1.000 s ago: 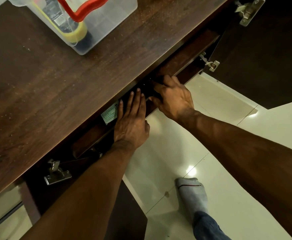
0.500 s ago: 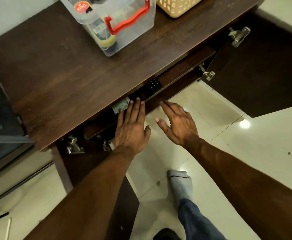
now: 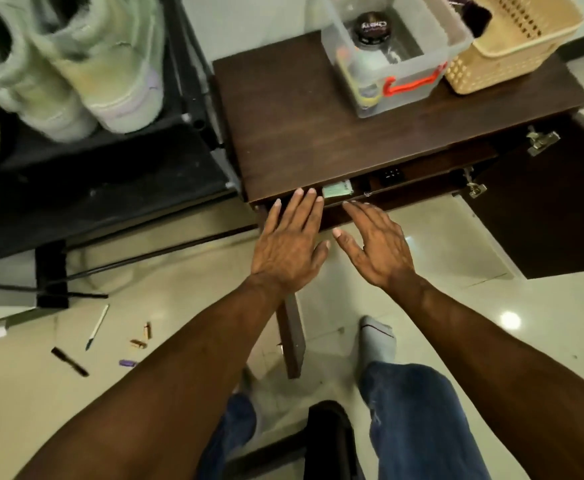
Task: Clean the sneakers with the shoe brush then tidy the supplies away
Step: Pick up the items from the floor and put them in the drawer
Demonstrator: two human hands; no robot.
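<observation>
Both hands flat at the cabinet drawer.
Left hand [image 3: 288, 247] and right hand [image 3: 375, 245], fingers straight, empty, at the drawer [image 3: 404, 188]; sneakers [image 3: 75, 64] rest nearby.

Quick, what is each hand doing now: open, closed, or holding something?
Left hand: open, fingers straight, fingertips at the cabinet shelf edge, holding nothing.
Right hand: open, fingers spread, holding nothing.

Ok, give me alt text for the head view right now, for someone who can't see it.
Both hands, left hand and right hand, reach open and empty toward the gap under the dark wooden cabinet top, where a pale green label shows. A clear plastic box with red handle and a beige woven basket stand on top; pale green sneakers sit on a black rack at left.
</observation>
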